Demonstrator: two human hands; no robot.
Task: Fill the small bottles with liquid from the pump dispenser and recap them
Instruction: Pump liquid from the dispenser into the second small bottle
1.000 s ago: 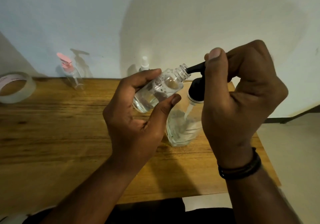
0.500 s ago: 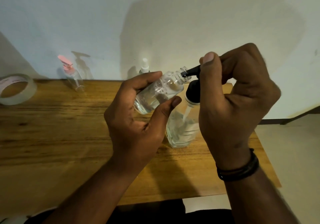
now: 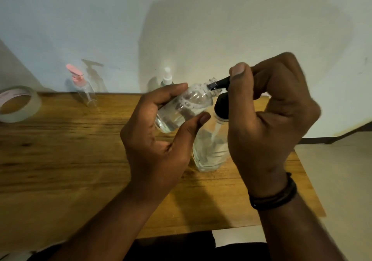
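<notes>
Left hand (image 3: 161, 139) grips the small bottle (image 3: 185, 107) tilted, neck aimed upper right into the black spout (image 3: 220, 83); right hand (image 3: 269, 109) curls over the pump dispenser (image 3: 211, 152).

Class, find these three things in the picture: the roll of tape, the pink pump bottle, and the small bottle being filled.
Roll of tape (image 3: 30, 107), head view, on its outer band.
Pink pump bottle (image 3: 74, 71), head view, on its pink pump top.
Small bottle (image 3: 193, 104), head view, on its clear body between finger and thumb.

Right hand (image 3: 269, 123) hides the pump dispenser (image 3: 211, 150) head.
</notes>
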